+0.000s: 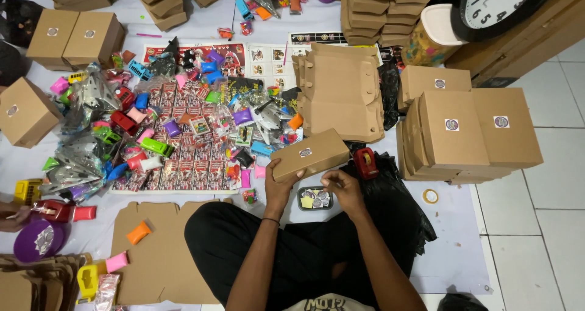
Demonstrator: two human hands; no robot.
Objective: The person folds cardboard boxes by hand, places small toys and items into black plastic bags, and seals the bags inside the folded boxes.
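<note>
Viewpoint: head camera looking down on a seated person, legs crossed on the floor [536, 226].
Left hand [281, 186]: grip closed around the near lower corner of a small closed brown carton [309, 154], thumb on its front edge.
Right hand [344, 186]: fingers curled just below the carton's near edge, above a small dark tray of round stickers [315, 198]; whether the fingertips pinch a sticker cannot be told.
Carton: held tilted above the floor, in front of the person's knees; a round sticker sits on its top face.
Red tape dispenser [366, 162]: just beside the right hand, on black plastic sheeting.
Stack of sealed cartons [472, 131]: to the right, each with a round sticker.
Flat unfolded cartons [340, 95]: beyond the held carton.
Toy heap [170, 125]: small colourful packaged toys spread at left on a white sheet.
Another person's hand [13, 216]: at the left edge, by a purple disc.
</note>
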